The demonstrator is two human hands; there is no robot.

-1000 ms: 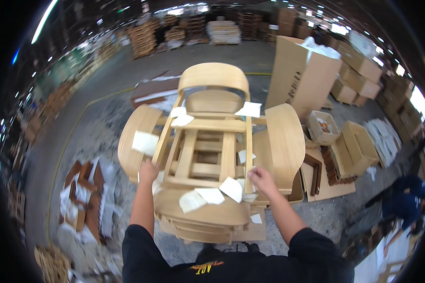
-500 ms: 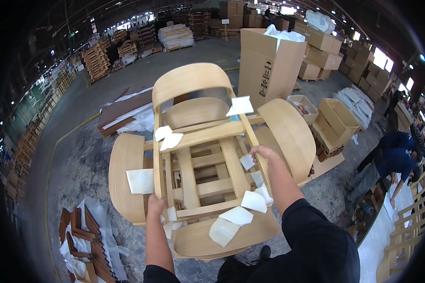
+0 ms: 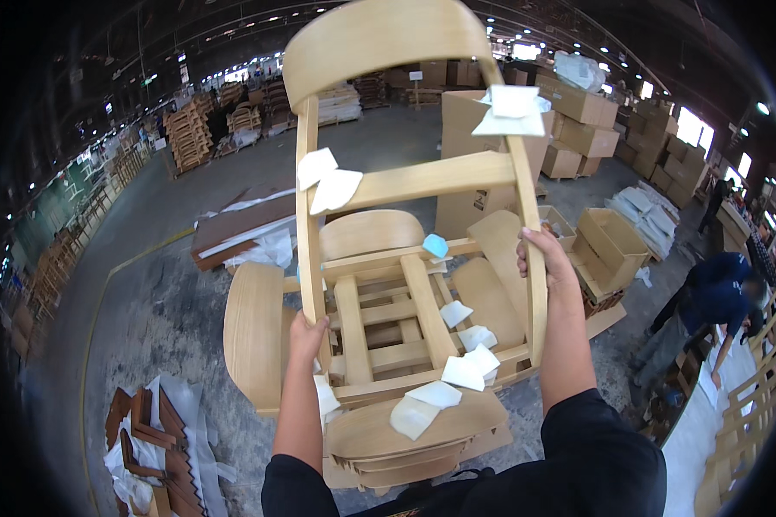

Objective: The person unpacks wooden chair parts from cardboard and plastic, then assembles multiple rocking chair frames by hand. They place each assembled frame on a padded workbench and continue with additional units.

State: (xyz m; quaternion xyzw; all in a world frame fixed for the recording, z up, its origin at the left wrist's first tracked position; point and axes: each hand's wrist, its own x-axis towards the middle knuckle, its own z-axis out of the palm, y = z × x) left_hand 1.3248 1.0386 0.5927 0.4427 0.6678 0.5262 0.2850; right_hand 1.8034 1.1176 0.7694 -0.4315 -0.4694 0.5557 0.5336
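Note:
A pale wooden chair back frame stands raised in front of me, with a wide curved top rail, two long side posts and a crossbar. My left hand is closed round the left post low down. Higher up, my right hand wraps the right post. White foam pieces lie where the crossbar meets the left post, and more foam sits on the upper right post. Below is a stack of similar frames, laid crosswise, with foam pieces on its near side.
Dark brown wooden parts in plastic wrap lie at the lower left. Brown boards rest behind the stack. A tall carton and an open box stand to the right. A co-worker bends over a bench at far right.
Both hands have lifted the chair back frame off the stack. It has risen and its top rail has moved up and away, uncovering the frames and a blue foam piece beneath.

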